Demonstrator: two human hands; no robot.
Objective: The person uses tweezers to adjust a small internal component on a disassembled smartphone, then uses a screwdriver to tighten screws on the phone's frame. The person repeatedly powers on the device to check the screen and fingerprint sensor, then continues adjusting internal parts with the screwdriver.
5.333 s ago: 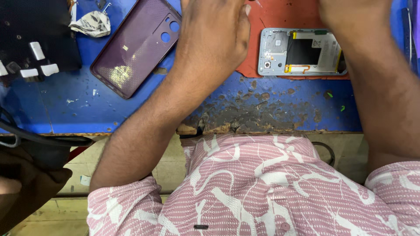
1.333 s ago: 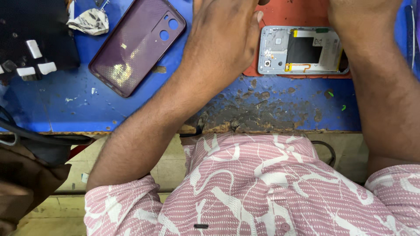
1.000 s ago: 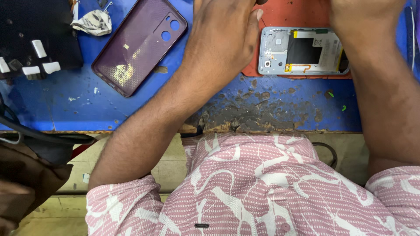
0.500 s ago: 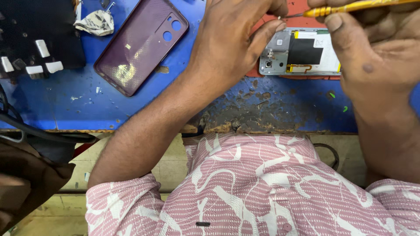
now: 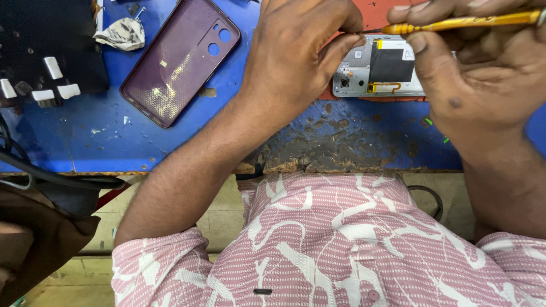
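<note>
The right hand [image 5: 483, 74] is closed around 1 yellow-handled screwdriver [image 5: 460, 23], gripped between thumb and fingers, with the handle running nearly level across the top of the view and the tip pointing left toward the other hand. The left hand [image 5: 301, 51] sits at that tip, thumb and forefinger pinched narrow close against it; whether they hold a small part there is too small to tell. Directly under and between both hands lies 1 opened phone [image 5: 378, 71], back off, showing a black block, a yellow strip and a silver frame. Its long axis runs left to right, roughly parallel with the screwdriver, and its right end is hidden under the right hand. The left hand's thumb rests at the phone's upper left corner, so the left hand is nearest that end, while the right hand hovers over the middle and right part. The phone rests on 1 red mat [image 5: 381, 11], seen above it and as a thin edge below. Further left, well apart from the hands, 1 purple phone back cover [image 5: 179, 59] lies tilted on the blue worktop [image 5: 85, 142], camera holes toward the upper right. Beyond it sits 1 crumpled scrap of cloth or paper [image 5: 120, 34], and at the far left 1 black tray [image 5: 51, 45] carries 4 small white pieces. The worktop's near edge is worn and chipped in front of the person's pink patterned shirt [image 5: 341, 244].
</note>
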